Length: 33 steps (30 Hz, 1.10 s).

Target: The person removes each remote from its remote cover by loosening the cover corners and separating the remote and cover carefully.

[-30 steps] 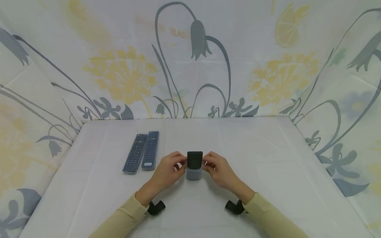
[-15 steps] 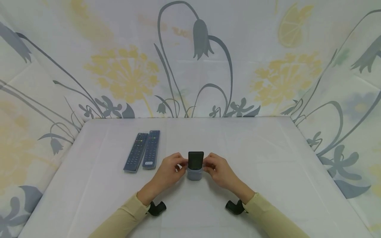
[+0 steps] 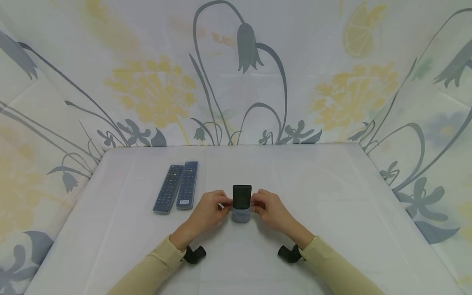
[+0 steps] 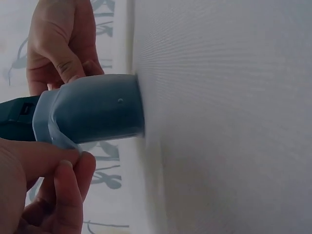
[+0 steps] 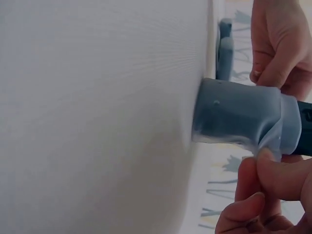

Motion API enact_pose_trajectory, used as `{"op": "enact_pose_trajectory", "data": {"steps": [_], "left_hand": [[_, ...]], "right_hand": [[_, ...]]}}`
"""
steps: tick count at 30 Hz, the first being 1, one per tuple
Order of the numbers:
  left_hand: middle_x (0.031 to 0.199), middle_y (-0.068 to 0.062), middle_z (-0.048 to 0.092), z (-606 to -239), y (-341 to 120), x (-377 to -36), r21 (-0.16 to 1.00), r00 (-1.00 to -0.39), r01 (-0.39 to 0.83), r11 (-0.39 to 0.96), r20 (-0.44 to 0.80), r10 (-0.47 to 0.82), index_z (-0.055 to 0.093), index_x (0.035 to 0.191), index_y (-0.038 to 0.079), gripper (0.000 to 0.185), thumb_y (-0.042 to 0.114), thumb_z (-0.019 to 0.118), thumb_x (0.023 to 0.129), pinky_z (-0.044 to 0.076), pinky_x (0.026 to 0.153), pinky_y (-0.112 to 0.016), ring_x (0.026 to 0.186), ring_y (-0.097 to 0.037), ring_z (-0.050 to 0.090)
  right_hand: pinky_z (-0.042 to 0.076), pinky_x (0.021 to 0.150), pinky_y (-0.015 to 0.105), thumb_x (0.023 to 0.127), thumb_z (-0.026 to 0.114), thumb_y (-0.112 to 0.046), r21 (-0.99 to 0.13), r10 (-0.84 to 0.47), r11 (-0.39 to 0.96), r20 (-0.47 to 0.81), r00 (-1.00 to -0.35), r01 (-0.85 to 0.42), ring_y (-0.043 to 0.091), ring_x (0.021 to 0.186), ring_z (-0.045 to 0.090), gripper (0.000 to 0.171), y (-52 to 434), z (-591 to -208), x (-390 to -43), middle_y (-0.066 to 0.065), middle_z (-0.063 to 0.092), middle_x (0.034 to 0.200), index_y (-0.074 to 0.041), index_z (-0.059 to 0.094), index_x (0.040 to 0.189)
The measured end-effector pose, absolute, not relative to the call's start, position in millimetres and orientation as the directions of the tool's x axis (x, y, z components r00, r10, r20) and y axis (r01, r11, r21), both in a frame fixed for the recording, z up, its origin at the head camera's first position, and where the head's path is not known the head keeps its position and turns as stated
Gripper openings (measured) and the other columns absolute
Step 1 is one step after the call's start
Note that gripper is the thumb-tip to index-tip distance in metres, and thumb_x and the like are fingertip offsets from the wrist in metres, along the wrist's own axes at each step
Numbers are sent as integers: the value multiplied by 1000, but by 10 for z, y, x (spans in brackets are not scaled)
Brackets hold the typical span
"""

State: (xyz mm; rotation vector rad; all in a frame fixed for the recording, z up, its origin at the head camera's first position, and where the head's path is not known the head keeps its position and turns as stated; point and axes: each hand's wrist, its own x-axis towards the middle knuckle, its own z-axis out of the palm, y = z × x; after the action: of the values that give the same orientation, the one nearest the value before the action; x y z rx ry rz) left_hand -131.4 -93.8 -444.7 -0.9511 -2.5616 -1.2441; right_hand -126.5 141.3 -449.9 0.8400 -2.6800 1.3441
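Observation:
A dark remote control stands on end in the middle of the white table, its lower part inside a translucent silicone cover. My left hand pinches the cover's rim from the left side. In the left wrist view, a loose fold of the cover lies between its thumb and finger. On the opposite side, my right hand pinches the rim too, and the cover creases toward that thumb in the right wrist view. The bare dark end sticks out above the rim.
Two covered remote controls lie side by side at the left, a left one and a right one, buttons up. Flower-printed cloth rises behind the table and along both sides. Black wrist-worn pieces sit under the sleeves.
The dark end shows slightly taller above the cover, and the fingertips of both hands sit a little lower beside it. Both hands keep their pinch at the rim.

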Motion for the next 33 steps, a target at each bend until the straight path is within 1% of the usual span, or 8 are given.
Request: {"op": "enact_pose_trajectory", "data": {"steps": [4,7,15,22,33], "left_hand": [[77,-7,65,-4429,-899,-1322,637,-792,597,488,368,488,76,85,2,17,-11,69,76,53,64,-22,71,-15,63],[77,-6,65,-4426,-879,-1322,641,-803,581,502,348,484,75,83,2,16,-11,69,76,53,65,-23,71,-15,63],[76,-1,65,-4416,-869,-1326,635,-818,558,535,313,482,75,82,3,17,-11,71,74,52,65,-25,71,-14,63],[78,0,65,-4434,-875,-1329,656,-834,525,542,270,482,75,81,3,17,-12,72,75,52,65,-25,71,-14,62],[79,-4,69,-4421,-855,-1325,661,-864,476,580,227,450,74,83,2,15,-10,74,75,51,65,-27,72,-15,62]], "right_hand": [[52,66,27,84,73,8,-736,-438,510,223,-871,-445,13,78,59,20,1407,-4481,-1267,-4,51,80,-10,65,83],[53,67,28,84,73,8,-736,-429,527,200,-881,-424,13,79,60,20,1406,-4477,-1266,-5,52,79,-10,65,82],[52,67,28,83,73,8,-740,-426,539,172,-888,-401,12,76,57,19,1397,-4458,-1262,-4,53,78,-9,65,81],[49,67,29,84,71,8,-753,-436,554,101,-894,-356,13,75,53,19,1397,-4454,-1285,-4,54,78,-10,66,82],[46,68,30,83,70,9,-759,-440,562,63,-896,-329,15,77,51,18,1402,-4439,-1304,-2,56,80,-8,68,88]]}}
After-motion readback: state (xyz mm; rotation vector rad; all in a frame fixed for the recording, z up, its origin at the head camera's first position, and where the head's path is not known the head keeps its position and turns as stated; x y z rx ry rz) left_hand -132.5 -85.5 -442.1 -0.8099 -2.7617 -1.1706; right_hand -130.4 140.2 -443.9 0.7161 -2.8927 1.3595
